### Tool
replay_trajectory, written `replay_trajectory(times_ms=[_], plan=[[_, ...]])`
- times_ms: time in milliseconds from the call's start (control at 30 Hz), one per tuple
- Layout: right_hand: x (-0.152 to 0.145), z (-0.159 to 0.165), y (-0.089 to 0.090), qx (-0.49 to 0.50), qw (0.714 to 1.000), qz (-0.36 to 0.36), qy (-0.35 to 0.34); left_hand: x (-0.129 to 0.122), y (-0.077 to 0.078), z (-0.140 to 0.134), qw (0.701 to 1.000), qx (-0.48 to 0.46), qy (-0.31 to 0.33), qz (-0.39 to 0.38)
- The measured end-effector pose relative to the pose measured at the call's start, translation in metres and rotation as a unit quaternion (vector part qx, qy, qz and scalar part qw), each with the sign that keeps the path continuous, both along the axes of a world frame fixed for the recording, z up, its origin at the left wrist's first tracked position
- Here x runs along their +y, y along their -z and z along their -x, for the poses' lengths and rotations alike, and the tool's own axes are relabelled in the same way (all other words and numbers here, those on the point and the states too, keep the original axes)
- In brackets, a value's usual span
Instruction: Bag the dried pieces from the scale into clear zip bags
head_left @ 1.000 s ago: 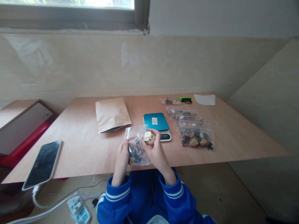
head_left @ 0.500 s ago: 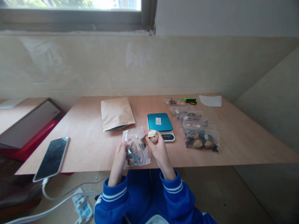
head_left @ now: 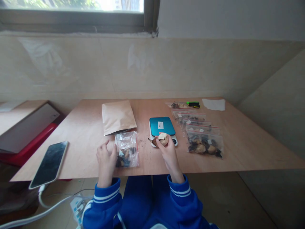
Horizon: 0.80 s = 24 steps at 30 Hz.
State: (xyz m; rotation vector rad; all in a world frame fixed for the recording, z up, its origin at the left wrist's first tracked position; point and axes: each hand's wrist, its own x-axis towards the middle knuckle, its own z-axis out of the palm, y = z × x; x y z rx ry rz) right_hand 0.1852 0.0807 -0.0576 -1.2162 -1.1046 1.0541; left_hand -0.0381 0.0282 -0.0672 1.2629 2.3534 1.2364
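Observation:
My right hand [head_left: 168,151] is closed around pale, rounded pieces that look like dried mushrooms [head_left: 163,140], with a darker brown piece sticking out to the left. It is held just over the front of a kitchen scale [head_left: 162,126] with a blue-green top, partly covering the scale's display. A clear zip bag [head_left: 126,149] with dark and tan dried pieces lies flat on the table, left of the scale. Beside the bag's left edge is my left hand [head_left: 106,157], its fingers apart and holding nothing.
A brown paper pouch [head_left: 119,117] lies behind the zip bag. Several filled zip bags [head_left: 205,146] overlap on the right, near a green-and-black cutter [head_left: 193,104] and white paper [head_left: 213,104]. A phone [head_left: 49,163] with a cable rests on the left front edge.
My left hand has let go of the zip bag, which now lies on the table, and moved left. My right hand has moved slightly right with the pale pieces.

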Motion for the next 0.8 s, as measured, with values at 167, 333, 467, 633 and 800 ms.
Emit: replay_trajectory(times_ms=[167,333,467,633,800], plan=[[0.000,-0.004,0.001,0.007,1.000,0.004,-0.008,0.031,-0.014,0.042,0.983,0.166,0.044,0.060],[0.000,-0.007,0.004,0.032,0.999,0.009,-0.014,0.061,-0.016,0.066,0.961,0.213,0.139,0.107],[0.001,-0.010,0.003,0.041,0.999,0.009,-0.010,0.067,-0.020,0.062,0.959,0.222,0.156,0.082],[0.001,-0.013,0.002,0.032,0.999,0.001,-0.005,0.076,-0.020,0.057,0.951,0.256,0.150,0.087],[0.000,-0.013,0.002,0.030,0.999,-0.004,-0.015,0.085,-0.019,0.054,0.962,0.229,0.136,0.058]])
